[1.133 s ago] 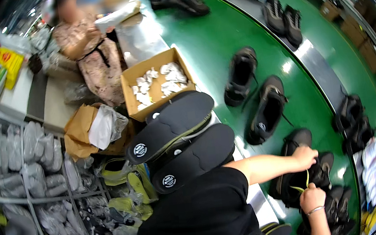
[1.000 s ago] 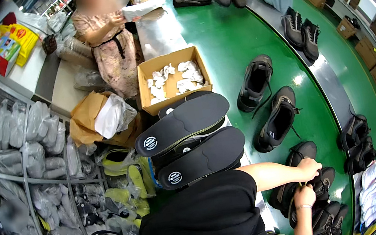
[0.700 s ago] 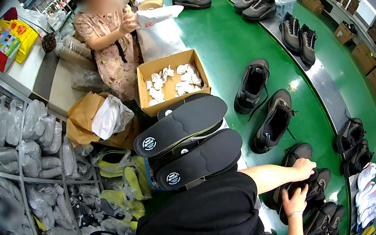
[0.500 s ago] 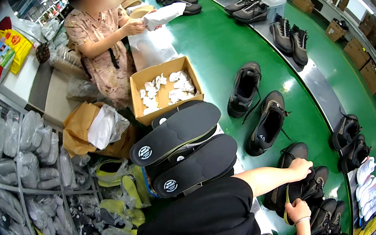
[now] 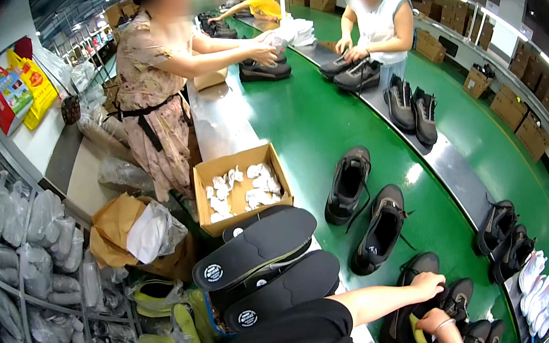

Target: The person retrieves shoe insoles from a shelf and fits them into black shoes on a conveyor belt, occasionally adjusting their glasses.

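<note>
At the lower right, my left hand [image 5: 428, 284] grips the upper of a dark grey shoe [image 5: 394, 329] on the green table. Just nearer, my right hand [image 5: 436, 321] is closed on a black insole with a yellow-green edge [image 5: 418, 331], its front part down in that shoe's opening. How deep it sits is hidden by my hands. Another dark shoe [image 5: 458, 294] stands close on the right. Left of my arm lie stacks of black insoles [image 5: 283, 288].
An open cardboard box [image 5: 243, 225] holds crumpled white paper. Pairs of dark shoes [image 5: 377, 229] stand on the green table [image 5: 309, 118] and on the metal strip [image 5: 455, 172] beyond. Bagged items fill a wire rack [image 5: 22, 295] at left. Two co-workers [image 5: 157, 69] stand farther up the line.
My view has tipped up, so the scene sits lower. The insole appears lower in the shoe, with my right hand following it. The co-worker at left has reached across with the white-wrapped thing.
</note>
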`<action>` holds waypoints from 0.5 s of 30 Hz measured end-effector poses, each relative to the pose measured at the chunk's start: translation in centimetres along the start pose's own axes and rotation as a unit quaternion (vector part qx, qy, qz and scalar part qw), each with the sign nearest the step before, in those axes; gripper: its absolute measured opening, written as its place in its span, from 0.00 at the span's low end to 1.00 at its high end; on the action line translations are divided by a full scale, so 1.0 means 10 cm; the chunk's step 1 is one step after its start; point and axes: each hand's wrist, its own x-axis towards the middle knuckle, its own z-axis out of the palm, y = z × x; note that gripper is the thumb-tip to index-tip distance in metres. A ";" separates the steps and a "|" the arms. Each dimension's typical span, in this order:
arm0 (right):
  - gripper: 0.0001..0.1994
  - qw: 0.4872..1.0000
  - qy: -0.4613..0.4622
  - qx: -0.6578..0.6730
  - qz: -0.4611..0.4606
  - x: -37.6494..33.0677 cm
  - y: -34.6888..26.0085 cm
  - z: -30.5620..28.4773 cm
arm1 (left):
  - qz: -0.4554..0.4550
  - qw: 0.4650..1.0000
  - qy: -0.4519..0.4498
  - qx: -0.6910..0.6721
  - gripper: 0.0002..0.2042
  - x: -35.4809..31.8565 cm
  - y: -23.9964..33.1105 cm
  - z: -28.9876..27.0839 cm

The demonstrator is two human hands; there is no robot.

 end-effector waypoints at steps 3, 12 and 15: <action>0.19 0.991 0.075 -0.086 0.068 -0.11 -0.46 0.11 | 0.002 1.000 0.013 0.000 0.10 -0.05 -0.08 -0.02; 0.13 0.989 0.143 -0.014 0.025 0.13 -0.36 0.41 | 0.021 0.999 0.025 -0.020 0.11 -0.07 -0.16 0.02; 0.11 0.984 0.169 -0.019 0.055 0.29 -0.32 0.53 | 0.034 0.999 0.030 -0.025 0.10 -0.06 -0.12 0.02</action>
